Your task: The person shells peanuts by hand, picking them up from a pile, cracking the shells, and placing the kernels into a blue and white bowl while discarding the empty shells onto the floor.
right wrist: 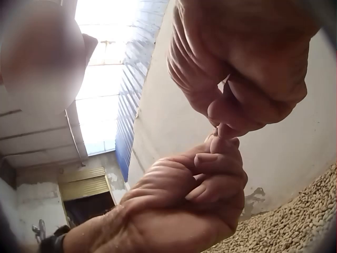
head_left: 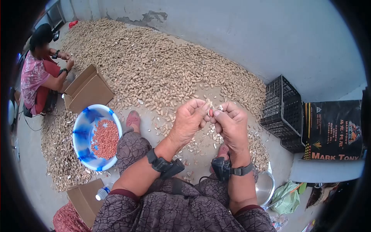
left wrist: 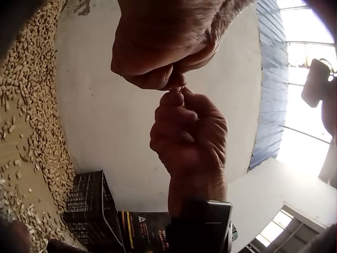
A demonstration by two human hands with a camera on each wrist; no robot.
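Both hands meet in front of the body in the head view. The left hand [head_left: 189, 120] pinches a cracked peanut shell [head_left: 209, 103] between thumb and fingers. Against it, the right hand [head_left: 232, 123] pinches a piece of shell [head_left: 219, 108], its thumb bent. A reddish kernel [head_left: 210, 112] shows between the fingertips. In the left wrist view the fingertips of the left hand [left wrist: 168, 42] and right hand [left wrist: 189, 137] touch, mostly hiding what they hold. The right wrist view also has the right hand [right wrist: 247, 63] above the left hand [right wrist: 184, 200], fingertips together.
A large heap of unshelled peanuts [head_left: 154, 65] lies along the wall. A blue-white basin [head_left: 79, 135] holds shelled red kernels [head_left: 105, 139]. Cardboard box [head_left: 89, 89] and seated person [head_left: 42, 73] are at left; black crates [head_left: 282, 108], a black printed box [head_left: 332, 129] and metal bowl [head_left: 264, 187] at right.
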